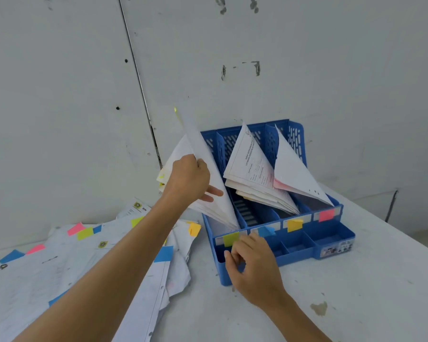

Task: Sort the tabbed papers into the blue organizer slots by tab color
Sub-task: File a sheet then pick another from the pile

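Yellow-green tab (175,111) matches the slot label (230,238), so our left hand (188,180) pinches the papers (198,141) there; right hand (255,265) curls at the organizer (331,239) front, hold unclear.

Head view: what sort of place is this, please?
Probably a plain office or filing corner: a blue organizer with colour-marked slots holding papers, a pile of tabbed sheets on a white table, and a bare scuffed wall behind.

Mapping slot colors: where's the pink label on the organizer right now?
Head view: the pink label sits on the blue organizer's front rail at the rightmost slot, just right of the orange label.
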